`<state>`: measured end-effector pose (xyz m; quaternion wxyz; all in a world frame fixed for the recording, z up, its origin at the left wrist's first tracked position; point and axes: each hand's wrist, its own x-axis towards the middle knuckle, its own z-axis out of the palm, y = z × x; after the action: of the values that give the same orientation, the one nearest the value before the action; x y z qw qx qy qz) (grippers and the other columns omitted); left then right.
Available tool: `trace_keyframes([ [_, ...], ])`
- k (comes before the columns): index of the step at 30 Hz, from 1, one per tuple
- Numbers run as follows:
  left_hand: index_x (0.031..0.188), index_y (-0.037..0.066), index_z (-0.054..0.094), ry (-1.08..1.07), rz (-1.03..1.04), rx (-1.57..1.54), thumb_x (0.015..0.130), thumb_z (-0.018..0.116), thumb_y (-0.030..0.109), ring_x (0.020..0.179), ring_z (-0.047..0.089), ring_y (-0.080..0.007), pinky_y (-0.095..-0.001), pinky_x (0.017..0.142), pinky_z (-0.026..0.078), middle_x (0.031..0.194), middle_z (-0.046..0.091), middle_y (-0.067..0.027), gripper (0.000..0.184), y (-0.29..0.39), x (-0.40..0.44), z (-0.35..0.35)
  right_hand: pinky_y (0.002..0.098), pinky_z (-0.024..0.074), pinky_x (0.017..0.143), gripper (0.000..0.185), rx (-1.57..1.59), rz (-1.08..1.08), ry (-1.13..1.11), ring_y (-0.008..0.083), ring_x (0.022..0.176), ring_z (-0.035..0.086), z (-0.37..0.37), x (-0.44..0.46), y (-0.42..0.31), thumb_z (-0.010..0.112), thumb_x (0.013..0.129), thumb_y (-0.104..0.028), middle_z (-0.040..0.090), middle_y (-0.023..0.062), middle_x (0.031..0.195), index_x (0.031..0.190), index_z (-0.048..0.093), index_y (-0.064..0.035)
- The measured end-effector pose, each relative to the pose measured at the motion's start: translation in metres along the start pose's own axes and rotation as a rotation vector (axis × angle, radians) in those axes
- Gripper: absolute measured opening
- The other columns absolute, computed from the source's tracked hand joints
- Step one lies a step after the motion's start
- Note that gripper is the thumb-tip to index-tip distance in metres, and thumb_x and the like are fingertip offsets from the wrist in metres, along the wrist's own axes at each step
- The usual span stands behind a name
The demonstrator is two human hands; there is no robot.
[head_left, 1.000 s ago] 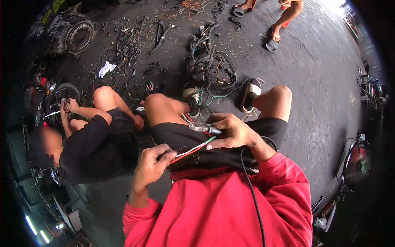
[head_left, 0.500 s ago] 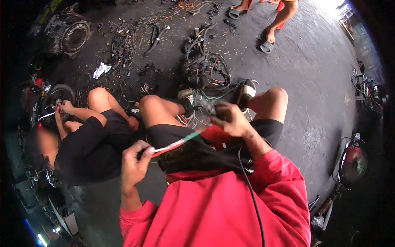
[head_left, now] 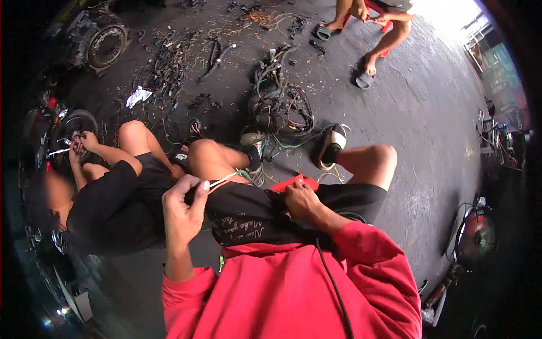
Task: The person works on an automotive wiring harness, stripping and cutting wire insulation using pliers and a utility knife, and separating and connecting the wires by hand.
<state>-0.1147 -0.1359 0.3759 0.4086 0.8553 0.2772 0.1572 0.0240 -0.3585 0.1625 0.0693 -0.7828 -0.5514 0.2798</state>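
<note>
From my station, I see a dark floor [head_left: 435,130] carrying a tangled wiring bundle [head_left: 276,101], scattered wire scraps [head_left: 168,65], a black conduit [head_left: 219,61] and a crumpled white piece [head_left: 138,96].

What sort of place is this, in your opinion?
Probably a vehicle repair or salvage workshop: a tangled wire bundle lies on the floor, a large machine part is at upper left, and a wheel shows at left.

Person wears a red top [head_left: 282,294], sleeves [head_left: 375,254] bunched on the forearms above bare left hand [head_left: 182,213] and right hand [head_left: 303,200], thin black cable [head_left: 334,282] down the front, black shorts [head_left: 361,198] with white script lettering [head_left: 240,228], seemingly white-and-black shoes [head_left: 337,137].
</note>
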Motion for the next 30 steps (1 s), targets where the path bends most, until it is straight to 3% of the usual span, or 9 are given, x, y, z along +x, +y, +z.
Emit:
trace_keyframes([
  [6, 0.078, -0.001, 0.060, -0.088, 0.197, 0.078, 0.086, 0.067, 0.011, 0.055, 0.054, -0.0214, -0.0333, 0.055, 0.042, 0.065, 0.056, -0.0101, 0.016, 0.050, 0.027, 0.006, 0.0438, 0.0471, 0.093, 0.061, 0.514, -0.248, 0.610, 0.0387, 0.113, 0.054, -0.137, -0.021, -0.058, 0.078, 0.076, -0.025, 0.053, 0.0222, 0.123, 0.124, 0.053, 0.0015],
  [11, 0.080, 0.003, 0.063, -0.029, 0.673, 0.186, 0.082, 0.069, 0.013, 0.075, 0.060, -0.0295, -0.0370, 0.069, 0.045, 0.074, 0.060, -0.0098, 0.012, 0.105, 0.058, 0.013, 0.0433, 0.0504, 0.069, 0.023, 0.560, -0.398, 0.752, 0.0383, 0.083, 0.063, -0.224, -0.030, -0.065, 0.066, 0.086, -0.013, 0.062, 0.0199, 0.091, 0.102, 0.059, 0.0016],
  [14, 0.122, 0.001, 0.052, 0.401, 0.836, -0.286, 0.077, 0.075, 0.013, 0.101, 0.058, -0.0267, -0.0349, 0.087, 0.045, 0.115, 0.057, -0.0123, 0.052, 0.092, 0.073, 0.025, 0.0341, 0.0508, 0.066, 0.010, 0.843, -0.225, 0.712, 0.0229, 0.075, 0.067, -0.252, -0.060, -0.068, 0.058, 0.093, -0.008, 0.065, 0.0137, 0.078, 0.095, 0.061, 0.0015],
  [16, 0.133, 0.000, 0.041, 0.304, 0.748, -0.514, 0.076, 0.077, 0.011, 0.107, 0.055, -0.0241, -0.0352, 0.094, 0.043, 0.127, 0.051, -0.0120, 0.068, 0.074, 0.065, 0.041, 0.0247, 0.0498, 0.062, 0.015, 0.974, -0.231, 0.833, 0.0117, 0.065, 0.063, -0.256, -0.072, -0.073, 0.057, 0.096, -0.010, 0.066, 0.0055, 0.071, 0.099, 0.063, 0.0025],
  [18, 0.125, 0.000, 0.049, -0.424, 0.291, -1.043, 0.079, 0.076, 0.013, 0.102, 0.059, -0.0254, -0.0350, 0.088, 0.045, 0.120, 0.055, -0.0145, 0.056, 0.071, 0.041, 0.071, 0.0275, 0.0508, 0.070, 0.012, 1.152, -0.316, 0.795, 0.0137, 0.072, 0.064, -0.250, -0.075, -0.072, 0.053, 0.096, -0.007, 0.065, 0.0078, 0.079, 0.100, 0.061, 0.0016],
  [20, 0.112, 0.000, 0.058, -0.402, 0.674, -0.439, 0.083, 0.072, 0.012, 0.089, 0.063, -0.0260, -0.0344, 0.078, 0.048, 0.106, 0.061, -0.0154, 0.035, 0.063, 0.033, 0.087, 0.0331, 0.0504, 0.079, 0.012, 1.398, -0.456, 0.657, 0.0188, 0.084, 0.064, -0.249, -0.082, -0.074, 0.049, 0.095, -0.002, 0.062, 0.0117, 0.089, 0.104, 0.055, 0.0013],
  [24, 0.094, -0.002, 0.065, -0.434, 0.603, -0.248, 0.088, 0.063, 0.005, 0.075, 0.065, -0.0255, -0.0325, 0.068, 0.049, 0.087, 0.065, -0.0133, 0.009, 0.080, 0.036, 0.063, 0.0476, 0.0435, 0.093, 0.026, 1.198, -0.545, 0.815, 0.0286, 0.092, 0.062, -0.244, -0.092, -0.063, 0.055, 0.092, -0.009, 0.059, 0.0164, 0.102, 0.115, 0.048, 0.0007],
  [27, 0.091, -0.003, 0.065, -0.339, 0.477, -0.336, 0.091, 0.060, 0.008, 0.065, 0.065, -0.0140, -0.0259, 0.050, 0.047, 0.090, 0.069, -0.0129, 0.012, 0.042, 0.055, 0.041, 0.0356, 0.0492, 0.085, 0.020, 0.814, -0.195, 0.579, 0.0258, 0.094, 0.063, -0.193, -0.085, -0.032, 0.060, 0.084, 0.002, 0.065, 0.0141, 0.099, 0.104, 0.062, 0.0015],
  [30, 0.089, -0.005, 0.064, -0.246, 0.246, -0.425, 0.095, 0.057, 0.016, 0.073, 0.061, -0.0146, -0.0264, 0.070, 0.048, 0.082, 0.066, -0.0115, 0.023, 0.050, 0.044, 0.019, 0.0405, 0.0523, 0.081, 0.033, 0.736, -0.103, 0.128, 0.0324, 0.092, 0.067, -0.090, -0.062, -0.011, 0.063, 0.073, -0.002, 0.067, 0.0192, 0.097, 0.107, 0.066, -0.0027],
])
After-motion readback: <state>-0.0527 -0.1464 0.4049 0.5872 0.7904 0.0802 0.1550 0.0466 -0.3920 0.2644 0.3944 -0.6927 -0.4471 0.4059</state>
